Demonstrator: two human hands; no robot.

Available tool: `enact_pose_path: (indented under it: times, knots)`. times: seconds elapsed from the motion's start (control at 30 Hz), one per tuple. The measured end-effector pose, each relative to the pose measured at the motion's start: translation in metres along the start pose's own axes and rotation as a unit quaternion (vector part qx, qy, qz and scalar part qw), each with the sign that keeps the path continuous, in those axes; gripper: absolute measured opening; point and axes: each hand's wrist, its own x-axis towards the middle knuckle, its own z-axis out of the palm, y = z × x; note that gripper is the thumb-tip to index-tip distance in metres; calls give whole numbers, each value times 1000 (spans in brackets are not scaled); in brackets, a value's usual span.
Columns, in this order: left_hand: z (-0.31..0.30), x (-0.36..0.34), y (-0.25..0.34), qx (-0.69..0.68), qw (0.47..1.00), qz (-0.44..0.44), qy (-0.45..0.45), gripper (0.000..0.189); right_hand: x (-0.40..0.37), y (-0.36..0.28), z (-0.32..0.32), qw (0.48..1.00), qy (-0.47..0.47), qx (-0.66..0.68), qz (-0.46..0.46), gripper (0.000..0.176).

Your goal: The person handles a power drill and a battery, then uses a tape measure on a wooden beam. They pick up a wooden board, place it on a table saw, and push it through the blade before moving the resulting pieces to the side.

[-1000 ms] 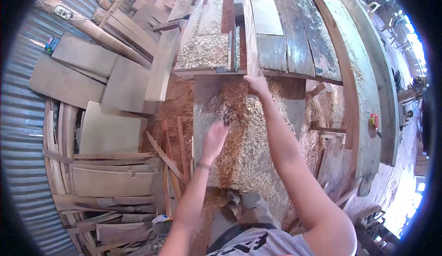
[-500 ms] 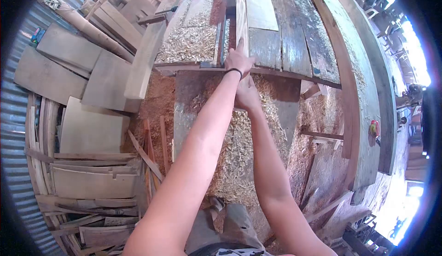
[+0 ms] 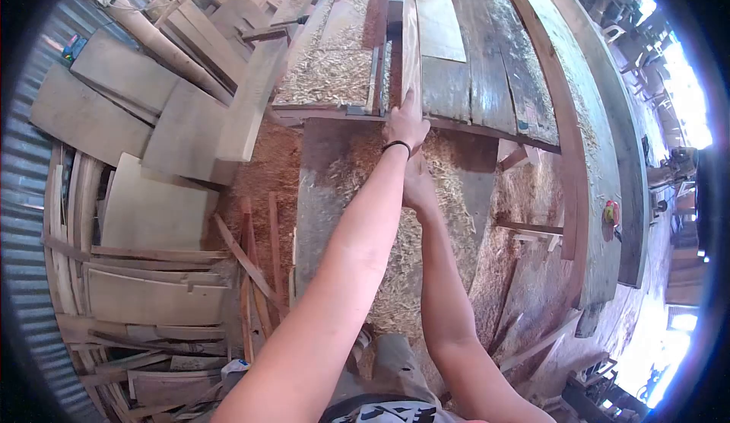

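Note:
A long, narrow wooden strip (image 3: 411, 35) lies lengthwise over the workbench, its near end under my hands at the front edge. My left hand (image 3: 405, 128), with a black band on the wrist, is wrapped over the strip, one finger stretched along its top. Just below and nearer to me, my right hand (image 3: 418, 181) is closed around the near end; my left hand and wrist partly cover it. A dark slot runs beside the strip on its left. To its right rests a pale flat board (image 3: 439, 23).
Wood shavings (image 3: 323, 77) cover the left part of the workbench (image 3: 487, 92). Thick planks (image 3: 601, 195) stretch along the right, with a red and yellow tape measure (image 3: 610, 214) on one. Boards and offcuts (image 3: 152, 294) are stacked at left by a corrugated metal wall (image 3: 34, 301).
Both hands have drawn a little toward me relative to the bench edge, still on the strip. The whole view has shifted slightly.

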Motion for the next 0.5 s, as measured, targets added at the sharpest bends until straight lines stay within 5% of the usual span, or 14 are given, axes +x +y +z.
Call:
enact_pose_path:
  times: [0.13,0.3,0.5]
  knots:
    - [0,-16,-3,9,1000,-15,-7,87,-22,-15,-2,994,4,-87,60,101]
    - [0,-37,-7,-5,1000,-6,-8,88,-27,23,2,996,27,-90,-3,104]
    - [2,-64,-13,0,1000,2,8,88,-62,14,0,997,7,-62,37,98]
